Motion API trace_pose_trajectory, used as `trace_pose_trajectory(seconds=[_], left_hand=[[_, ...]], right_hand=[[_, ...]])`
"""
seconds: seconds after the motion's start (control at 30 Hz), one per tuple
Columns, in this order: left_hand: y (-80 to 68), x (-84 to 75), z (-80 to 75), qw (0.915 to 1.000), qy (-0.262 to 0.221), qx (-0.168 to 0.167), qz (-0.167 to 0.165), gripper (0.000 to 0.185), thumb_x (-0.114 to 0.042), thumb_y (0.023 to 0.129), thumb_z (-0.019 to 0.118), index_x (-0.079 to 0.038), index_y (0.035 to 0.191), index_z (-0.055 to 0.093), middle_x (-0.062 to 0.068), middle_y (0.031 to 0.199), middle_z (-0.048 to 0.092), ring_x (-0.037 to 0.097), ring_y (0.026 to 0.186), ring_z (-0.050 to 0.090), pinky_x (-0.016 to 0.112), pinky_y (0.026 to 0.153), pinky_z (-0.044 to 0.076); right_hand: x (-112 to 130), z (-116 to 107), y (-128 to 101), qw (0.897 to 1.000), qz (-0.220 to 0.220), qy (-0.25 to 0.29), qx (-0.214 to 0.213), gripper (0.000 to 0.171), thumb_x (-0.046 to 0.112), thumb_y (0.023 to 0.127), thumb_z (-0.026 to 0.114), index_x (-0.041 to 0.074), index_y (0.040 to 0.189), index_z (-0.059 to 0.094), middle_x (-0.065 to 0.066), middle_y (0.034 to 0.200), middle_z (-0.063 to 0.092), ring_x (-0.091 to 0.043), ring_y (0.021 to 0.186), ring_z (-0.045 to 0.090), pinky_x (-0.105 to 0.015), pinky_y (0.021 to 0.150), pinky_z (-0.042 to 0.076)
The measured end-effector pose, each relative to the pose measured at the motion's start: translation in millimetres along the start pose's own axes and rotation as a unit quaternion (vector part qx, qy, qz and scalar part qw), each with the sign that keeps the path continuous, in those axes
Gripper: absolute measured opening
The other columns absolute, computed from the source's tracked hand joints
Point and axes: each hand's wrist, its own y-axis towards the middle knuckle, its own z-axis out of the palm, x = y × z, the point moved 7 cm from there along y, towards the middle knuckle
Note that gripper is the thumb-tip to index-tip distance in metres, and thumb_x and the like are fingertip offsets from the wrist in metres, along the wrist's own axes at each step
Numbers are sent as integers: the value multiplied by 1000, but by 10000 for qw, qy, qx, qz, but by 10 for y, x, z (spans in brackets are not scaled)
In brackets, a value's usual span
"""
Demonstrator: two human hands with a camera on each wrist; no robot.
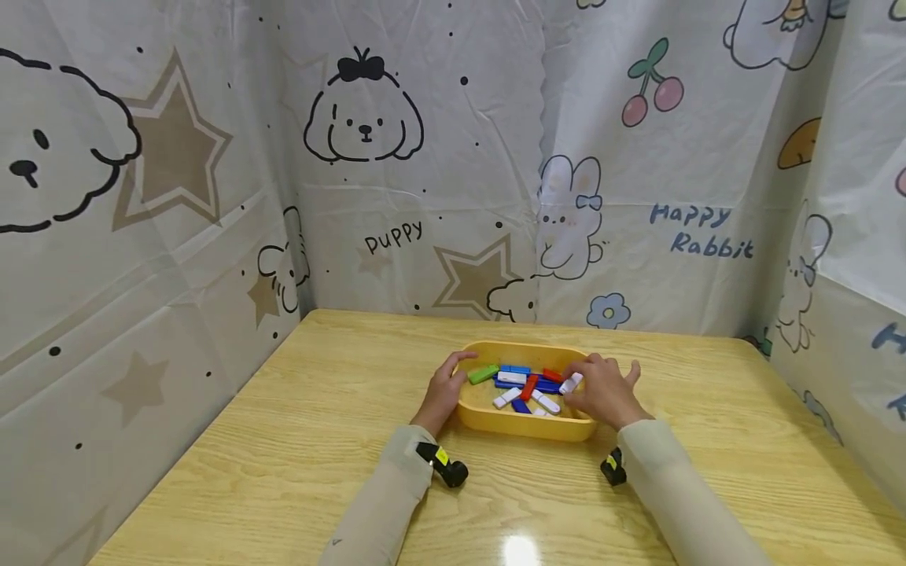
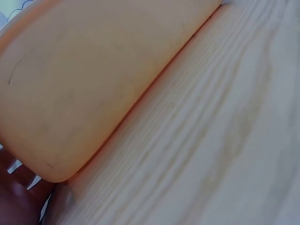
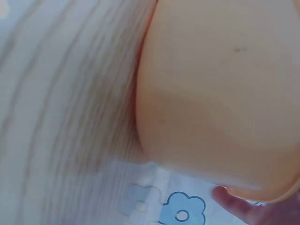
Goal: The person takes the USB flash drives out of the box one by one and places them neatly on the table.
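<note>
Yellow tray (image 1: 495,420) sits between both hands: left hand (image 1: 444,391) grips its rim, right hand (image 1: 602,391) pinches a white clip (image 1: 570,383).

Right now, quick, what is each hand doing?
Left hand: holds the left rim of the yellow tray.
Right hand: pinches a white piece at the tray's right side.

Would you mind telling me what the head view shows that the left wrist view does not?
Only the head view shows both hands at the yellow tray: the left hand gripping its left rim, the right hand pinching a white piece, with coloured pieces inside and printed curtains behind. Only the left wrist view shows the tray's outer wall close up, with its faint scuffs. Both show the tray and the wooden table.
</note>
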Motion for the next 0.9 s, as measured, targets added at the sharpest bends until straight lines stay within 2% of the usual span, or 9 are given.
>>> trace_pose_trajectory(seconds=[0.17, 0.33, 0.47, 0.67, 0.9], left_hand=[[-10, -23, -8, 9995, 111, -278, 115, 40, -8, 92, 41, -12, 128, 58, 9, 142, 49, 26, 136, 37, 48, 109, 29], [-18, -20, 16, 9989, 251, -371, 100, 39, -9, 94, 41, -12, 128, 58, 9, 141, 50, 25, 135, 38, 46, 109, 30], [5, -6, 37, 9990, 259, -354, 50, 39, -9, 94, 40, -13, 129, 58, 7, 142, 49, 24, 134, 39, 45, 108, 31], [44, 10, 41, 9994, 210, -272, 30, 39, -10, 95, 40, -14, 130, 57, 7, 143, 48, 25, 133, 40, 46, 107, 32], [82, -1, 29, 9999, 95, -52, -41, 41, -5, 94, 40, -6, 132, 55, 14, 145, 44, 33, 134, 38, 50, 107, 30]], right_hand=[[-8, -95, -25, 9960, -260, 32, -849, 27, 26, 76, 77, 15, 99, 71, -15, 112, 58, -42, 111, 46, -74, 99, -4], [-13, -158, -97, 9888, -514, 171, -1388, 27, 24, 74, 79, 14, 98, 70, -15, 107, 59, -38, 109, 48, -71, 100, 4], [37, -188, -192, 9862, -792, 463, -1381, 26, 22, 74, 79, 14, 96, 70, -12, 103, 58, -33, 104, 50, -67, 98, 13], [182, -240, -369, 9849, -1131, 784, -1053, 25, 22, 74, 80, 16, 96, 71, -7, 103, 57, -29, 102, 52, -58, 94, 23], [426, -331, -507, 9770, -1742, 861, -878, 27, 21, 70, 82, 18, 94, 70, -1, 101, 56, -25, 95, 53, -53, 91, 28]])
